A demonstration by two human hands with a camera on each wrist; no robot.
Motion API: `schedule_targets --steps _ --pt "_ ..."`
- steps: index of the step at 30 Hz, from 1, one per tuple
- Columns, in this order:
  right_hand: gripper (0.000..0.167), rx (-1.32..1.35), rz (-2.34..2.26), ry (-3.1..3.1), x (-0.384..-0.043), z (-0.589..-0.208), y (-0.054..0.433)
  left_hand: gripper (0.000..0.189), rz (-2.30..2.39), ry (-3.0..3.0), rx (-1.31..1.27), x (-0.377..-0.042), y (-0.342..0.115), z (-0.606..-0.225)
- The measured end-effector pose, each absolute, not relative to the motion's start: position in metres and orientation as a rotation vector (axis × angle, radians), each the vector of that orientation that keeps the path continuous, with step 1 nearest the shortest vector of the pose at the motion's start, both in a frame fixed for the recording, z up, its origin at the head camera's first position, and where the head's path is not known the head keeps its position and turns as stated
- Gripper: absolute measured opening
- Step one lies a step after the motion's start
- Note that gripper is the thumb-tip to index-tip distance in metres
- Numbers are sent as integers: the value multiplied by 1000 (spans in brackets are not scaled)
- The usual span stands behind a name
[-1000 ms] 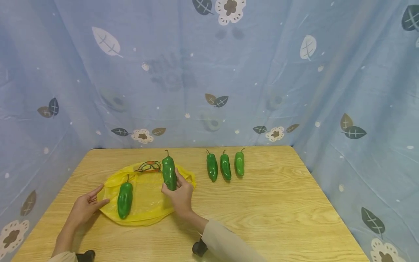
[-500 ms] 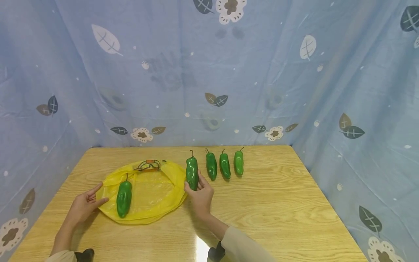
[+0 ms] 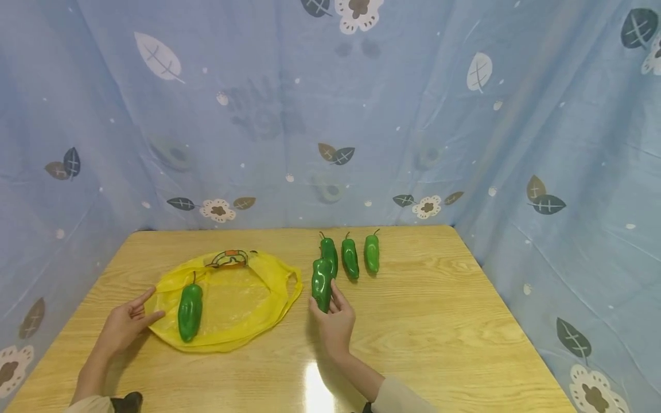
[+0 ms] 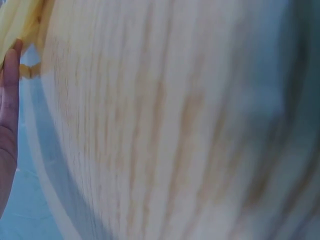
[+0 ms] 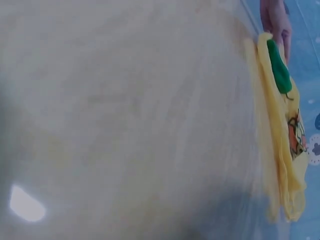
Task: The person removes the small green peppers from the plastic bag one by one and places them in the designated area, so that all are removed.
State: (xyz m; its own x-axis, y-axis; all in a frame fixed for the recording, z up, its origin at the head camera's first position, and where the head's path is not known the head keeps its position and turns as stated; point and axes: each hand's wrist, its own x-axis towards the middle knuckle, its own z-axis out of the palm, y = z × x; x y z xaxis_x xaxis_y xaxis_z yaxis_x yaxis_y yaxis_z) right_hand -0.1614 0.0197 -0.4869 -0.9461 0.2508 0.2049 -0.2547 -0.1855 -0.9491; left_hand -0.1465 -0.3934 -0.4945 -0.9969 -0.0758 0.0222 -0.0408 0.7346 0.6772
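My right hand pinches the lower end of a glossy green pepper, its stem end pointing away. In the head view this pepper partly covers the leftmost of three others; whether they touch I cannot tell. A yellow plastic bag with an orange and dark print lies flat at the left. On it rests another green pepper, stem toward the back. My left hand touches the bag's left edge, index finger and thumb stretched and apart. The right wrist view does not show the right hand.
Two more green peppers, one dark and one lighter, lie to the right in the back row. Everything is on a wooden table. A blue patterned curtain closes off the back and sides.
My right hand has carried its pepper rightward from above the bag's right side to just in front of the back row. The left hand keeps its place at the bag.
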Motion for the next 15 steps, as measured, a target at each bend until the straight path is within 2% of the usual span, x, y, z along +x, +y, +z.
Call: schedule_targets --steps 10,15 --pt "61 -259 2231 -1924 -134 -507 34 75 -1087 -2912 89 -147 -396 -494" --pt "61 -317 2137 -2007 -131 -516 45 74 -1115 -2896 78 -146 -395 -494"
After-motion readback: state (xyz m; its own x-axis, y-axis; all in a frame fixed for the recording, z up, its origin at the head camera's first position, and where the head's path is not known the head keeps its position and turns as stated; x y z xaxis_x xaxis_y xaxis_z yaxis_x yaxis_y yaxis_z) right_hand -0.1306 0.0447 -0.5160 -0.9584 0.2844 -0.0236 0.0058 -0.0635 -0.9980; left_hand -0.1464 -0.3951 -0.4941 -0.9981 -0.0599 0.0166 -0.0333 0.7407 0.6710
